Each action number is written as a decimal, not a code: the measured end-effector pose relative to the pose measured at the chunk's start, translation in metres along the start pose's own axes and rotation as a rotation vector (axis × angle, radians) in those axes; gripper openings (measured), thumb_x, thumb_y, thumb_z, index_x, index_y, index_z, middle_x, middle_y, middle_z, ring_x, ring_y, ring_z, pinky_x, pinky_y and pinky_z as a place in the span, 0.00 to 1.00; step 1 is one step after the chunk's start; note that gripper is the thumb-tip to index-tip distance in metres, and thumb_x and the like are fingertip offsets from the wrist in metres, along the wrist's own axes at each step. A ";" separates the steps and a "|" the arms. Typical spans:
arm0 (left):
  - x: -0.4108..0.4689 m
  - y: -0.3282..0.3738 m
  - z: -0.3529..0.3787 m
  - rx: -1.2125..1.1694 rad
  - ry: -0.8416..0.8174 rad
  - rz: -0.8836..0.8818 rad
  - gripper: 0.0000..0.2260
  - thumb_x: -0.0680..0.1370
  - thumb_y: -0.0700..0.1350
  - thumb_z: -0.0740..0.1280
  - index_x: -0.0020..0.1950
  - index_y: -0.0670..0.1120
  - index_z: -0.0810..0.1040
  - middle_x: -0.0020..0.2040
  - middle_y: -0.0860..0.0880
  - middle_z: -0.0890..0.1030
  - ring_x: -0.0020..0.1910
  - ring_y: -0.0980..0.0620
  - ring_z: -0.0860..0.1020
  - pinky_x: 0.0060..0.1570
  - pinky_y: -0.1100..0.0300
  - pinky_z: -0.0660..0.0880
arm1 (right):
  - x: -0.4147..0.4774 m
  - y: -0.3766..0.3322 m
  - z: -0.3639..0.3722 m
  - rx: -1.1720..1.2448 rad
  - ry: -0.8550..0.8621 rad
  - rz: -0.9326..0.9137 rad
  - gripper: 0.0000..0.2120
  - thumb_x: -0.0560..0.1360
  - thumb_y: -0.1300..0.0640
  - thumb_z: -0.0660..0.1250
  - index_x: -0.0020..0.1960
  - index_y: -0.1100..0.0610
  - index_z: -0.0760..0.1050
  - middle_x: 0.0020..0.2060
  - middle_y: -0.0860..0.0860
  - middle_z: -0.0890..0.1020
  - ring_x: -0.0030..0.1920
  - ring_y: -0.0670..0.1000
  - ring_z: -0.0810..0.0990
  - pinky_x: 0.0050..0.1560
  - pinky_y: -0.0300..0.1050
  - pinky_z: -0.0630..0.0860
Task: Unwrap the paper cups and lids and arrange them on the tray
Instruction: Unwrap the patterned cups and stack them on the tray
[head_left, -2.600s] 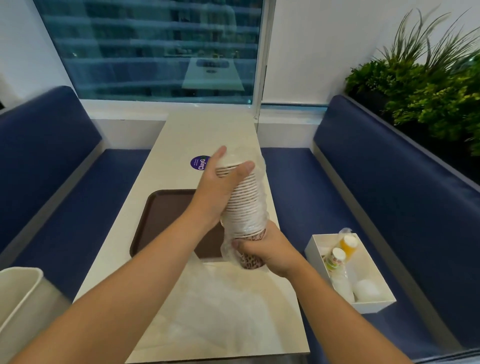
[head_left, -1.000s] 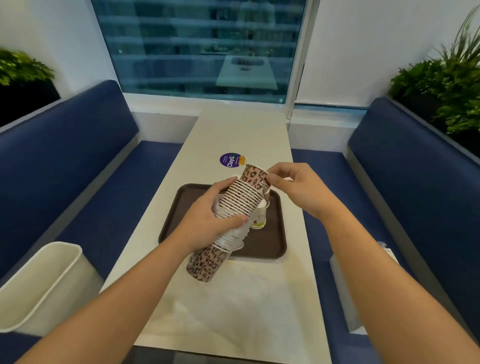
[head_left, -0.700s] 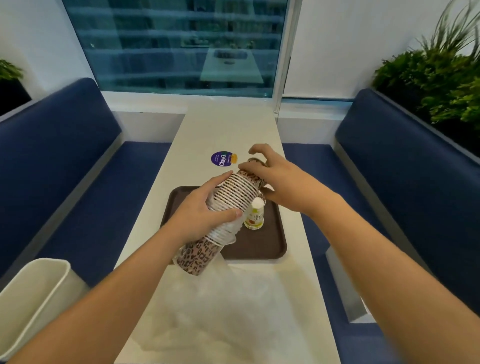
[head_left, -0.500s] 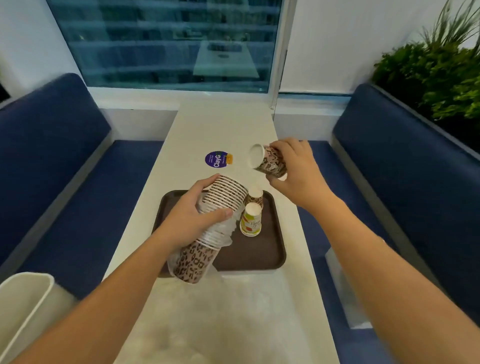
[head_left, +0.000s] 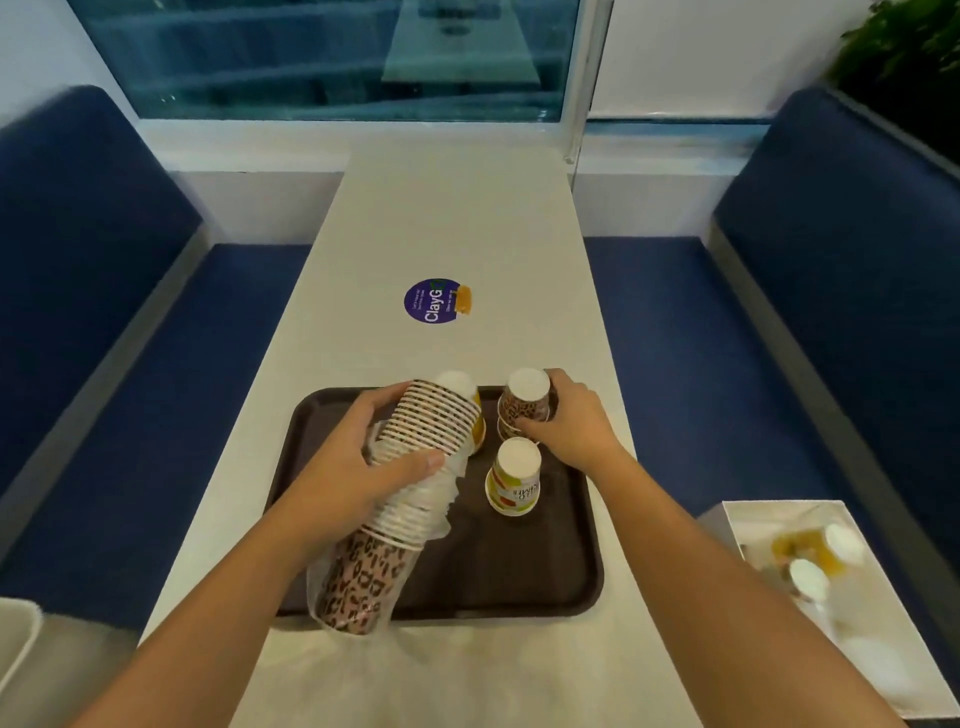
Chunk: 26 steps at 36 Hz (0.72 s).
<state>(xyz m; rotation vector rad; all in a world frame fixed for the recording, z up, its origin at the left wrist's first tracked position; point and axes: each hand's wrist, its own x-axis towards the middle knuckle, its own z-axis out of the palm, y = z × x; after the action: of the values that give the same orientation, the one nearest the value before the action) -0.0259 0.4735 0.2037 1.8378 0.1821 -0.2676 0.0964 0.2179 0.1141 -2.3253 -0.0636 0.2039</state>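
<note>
My left hand (head_left: 358, 467) grips a long tilted stack of leopard-print paper cups (head_left: 395, 499), its clear wrap pushed down around the lower end. My right hand (head_left: 574, 423) holds a single leopard-print cup (head_left: 524, 402) upside down on top of another inverted leopard cup at the far right of the brown tray (head_left: 519, 571). A yellow-and-white cup (head_left: 513, 483) stands inverted on the tray just in front. Another yellow cup (head_left: 462, 395) is partly hidden behind the stack.
Crumpled clear plastic wrap (head_left: 467, 670) lies on the white table (head_left: 457, 223) before the tray. A white box (head_left: 841, 597) with more wrapped cups sits on the right blue bench. A white bin (head_left: 15, 639) stands at lower left. A purple sticker (head_left: 434, 301) marks the table.
My right hand pulled one leopard cup off the stack's top end, turned it over and lowered it onto an inverted cup on the tray. The left hand kept hold of the stack.
</note>
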 end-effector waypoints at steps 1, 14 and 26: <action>0.002 -0.001 0.000 -0.012 -0.004 -0.012 0.30 0.68 0.59 0.75 0.67 0.70 0.67 0.61 0.67 0.76 0.57 0.59 0.81 0.46 0.65 0.81 | 0.003 0.005 0.003 -0.032 -0.030 0.010 0.35 0.71 0.51 0.80 0.74 0.52 0.69 0.67 0.53 0.80 0.66 0.56 0.78 0.62 0.49 0.76; 0.012 -0.006 0.001 0.024 -0.027 0.032 0.30 0.74 0.53 0.78 0.71 0.70 0.69 0.61 0.66 0.78 0.57 0.61 0.82 0.48 0.64 0.82 | -0.021 -0.036 -0.027 0.132 0.113 -0.242 0.20 0.81 0.57 0.67 0.71 0.45 0.72 0.67 0.42 0.74 0.68 0.46 0.71 0.68 0.47 0.73; 0.009 0.004 0.005 0.085 -0.069 0.133 0.29 0.74 0.52 0.78 0.68 0.71 0.67 0.56 0.75 0.77 0.56 0.71 0.78 0.43 0.71 0.79 | -0.061 -0.096 -0.039 0.369 -0.262 -0.262 0.08 0.84 0.53 0.65 0.51 0.48 0.83 0.45 0.40 0.86 0.48 0.43 0.84 0.49 0.36 0.80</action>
<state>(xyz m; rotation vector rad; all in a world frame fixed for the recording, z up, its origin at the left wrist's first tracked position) -0.0169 0.4671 0.2039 1.9122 0.0007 -0.2481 0.0444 0.2497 0.2180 -1.8900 -0.4230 0.3545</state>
